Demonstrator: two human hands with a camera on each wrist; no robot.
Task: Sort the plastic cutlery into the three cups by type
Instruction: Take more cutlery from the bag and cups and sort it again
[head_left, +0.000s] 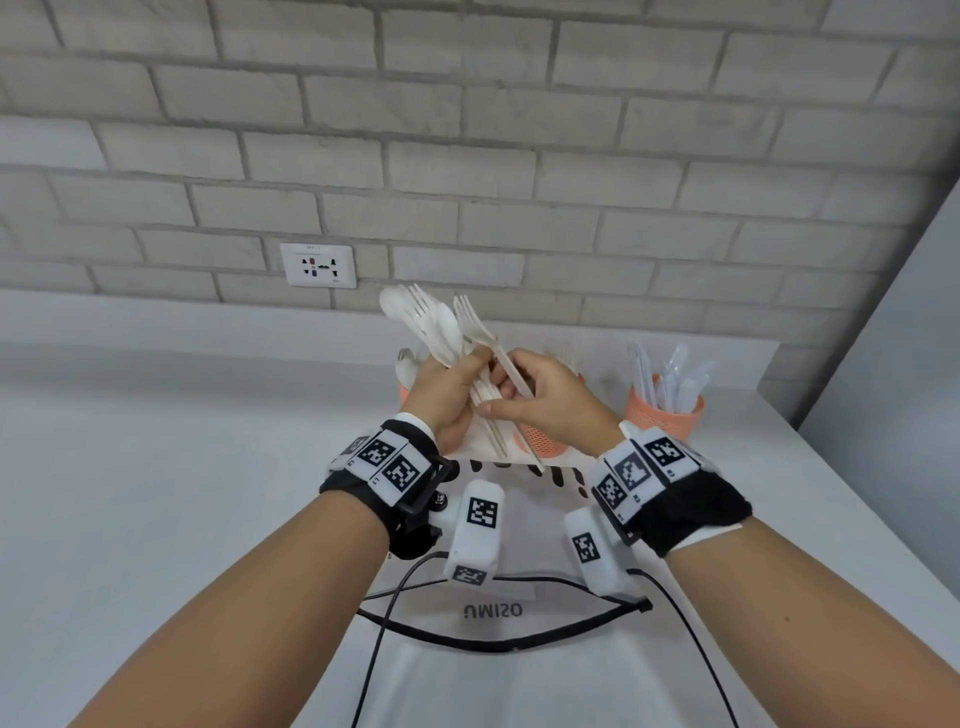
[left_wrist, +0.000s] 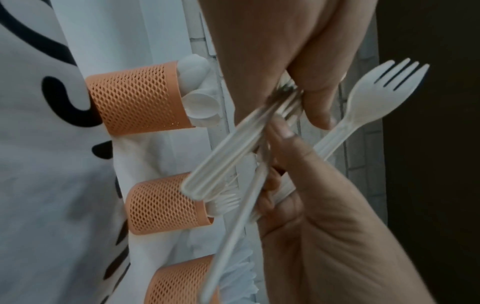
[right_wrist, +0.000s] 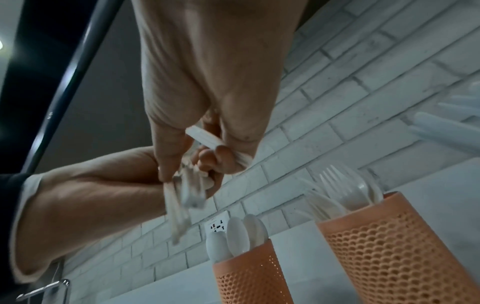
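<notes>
Three cups: orange mesh ones stood in a row on the white cloth, in front of the brick wall.
Spoon cup: the one nearest the wall socket, with white spoons standing bowl-up in it; in the head view my left hand hid most of it.
Fork cup: the middle one, just beside the spoon cup, with white forks standing prongs-up; in the head view my right hand covered nearly all of it.
Knife cup: the one farthest from the socket, holding white knives with their blades up.
Left hand: I held it raised in front of the spoon cup, fingers curled round a bundle of cutlery by the handles, the spoon bowls and fork prongs fanning up toward the socket.
Right hand: I held it up against my left hand, in front of the fork cup, thumb and fingers pinching the handle of a single fork.
Single fork: its prongs pointed up beside the bundle's heads, its handle slanting down across my right palm.
Bundle handles: they stuck out below my left fist, blurred in both wrist views, so I could not count them.
Cables: black ones lay on the cloth on my side of the cups.
</notes>
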